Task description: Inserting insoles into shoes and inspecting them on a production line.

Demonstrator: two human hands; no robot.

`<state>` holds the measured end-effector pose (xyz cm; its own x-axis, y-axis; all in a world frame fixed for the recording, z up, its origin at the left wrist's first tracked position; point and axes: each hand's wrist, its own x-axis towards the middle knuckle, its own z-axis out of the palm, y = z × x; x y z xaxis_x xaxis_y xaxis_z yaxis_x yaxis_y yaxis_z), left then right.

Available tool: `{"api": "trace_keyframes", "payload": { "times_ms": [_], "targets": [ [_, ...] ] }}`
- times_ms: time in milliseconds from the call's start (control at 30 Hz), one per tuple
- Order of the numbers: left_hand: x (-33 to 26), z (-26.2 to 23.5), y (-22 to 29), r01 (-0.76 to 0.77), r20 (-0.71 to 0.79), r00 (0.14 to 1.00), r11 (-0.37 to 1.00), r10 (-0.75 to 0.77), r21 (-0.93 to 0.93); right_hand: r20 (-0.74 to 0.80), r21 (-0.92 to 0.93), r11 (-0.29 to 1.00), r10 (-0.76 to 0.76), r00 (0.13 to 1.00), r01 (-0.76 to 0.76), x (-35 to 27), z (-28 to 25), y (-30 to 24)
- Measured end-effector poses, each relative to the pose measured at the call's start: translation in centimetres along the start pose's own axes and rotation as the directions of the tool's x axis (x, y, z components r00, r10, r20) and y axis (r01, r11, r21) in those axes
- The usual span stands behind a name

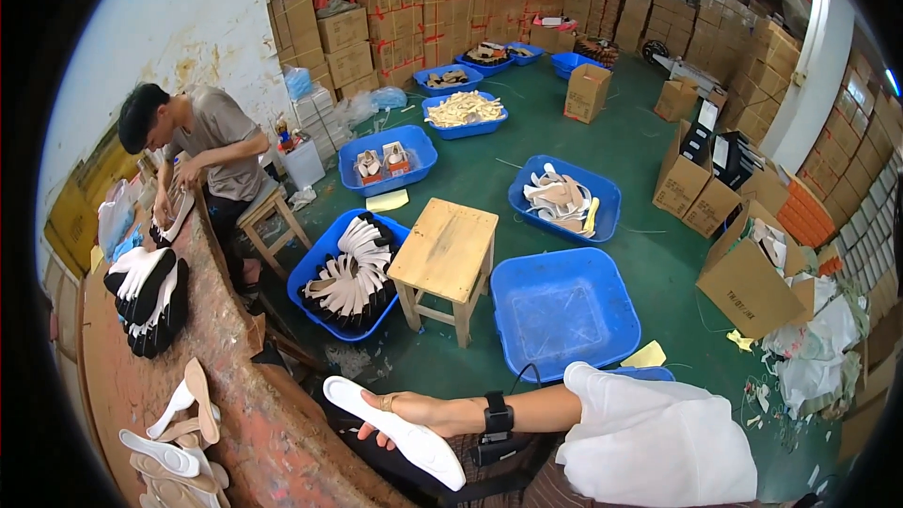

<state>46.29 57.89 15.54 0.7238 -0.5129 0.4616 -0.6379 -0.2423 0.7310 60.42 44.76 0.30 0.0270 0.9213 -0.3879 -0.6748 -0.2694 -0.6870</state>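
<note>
My right hand reaches in from the lower right, closed around the middle of a white insole. The thumb lies on top and the fingers curl beneath. The insole slants over my dark-clothed lap beside the workbench edge. A black strap with a small device is on my wrist. My left hand does not show. On the worn reddish workbench at lower left lies a loose heap of white and beige insoles. Farther up the bench sits a stack of black soles with white tops.
A person works at the bench's far end. A wooden stool stands ahead, between a blue tub of black-and-white soles and an empty blue tub. More filled tubs, cardboard boxes and plastic bags lie around.
</note>
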Motion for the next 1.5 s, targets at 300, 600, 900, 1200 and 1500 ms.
{"api": "trace_keyframes", "payload": {
  "times_ms": [300, 600, 900, 1200, 1500],
  "targets": [
    [-2.3, 5.5, 7.1, -0.201, -0.339, 0.935, 0.948, 0.110, -0.249, 0.185, 0.034, 0.982, 0.178, 0.966, -0.188, 2.9, 2.1, 0.9],
    [2.7, 20.1, 15.4, -0.122, -0.942, 0.086, 0.942, 0.323, 0.312, 0.358, -0.261, 0.874, 0.482, 0.800, -0.410, 4.4, 9.6, 2.0],
    [1.3, 21.5, 13.1, 0.103, -0.771, -0.212, 0.799, 0.600, 0.593, 0.329, -0.410, 0.823, 0.536, 0.778, -0.393, 7.9, 12.4, 4.6],
    [-3.7, 19.6, 12.9, -0.041, -0.903, -0.278, 0.935, 0.328, 0.352, 0.437, -0.179, 0.887, 0.460, 0.773, -0.426, 10.6, 14.2, 6.3],
    [-8.7, 22.1, 10.9, 0.667, -0.749, -0.627, -0.350, 0.212, -0.657, 0.693, -0.665, 0.494, 0.131, 0.709, 0.559, 12.2, 17.8, 2.3]
  ]
}}
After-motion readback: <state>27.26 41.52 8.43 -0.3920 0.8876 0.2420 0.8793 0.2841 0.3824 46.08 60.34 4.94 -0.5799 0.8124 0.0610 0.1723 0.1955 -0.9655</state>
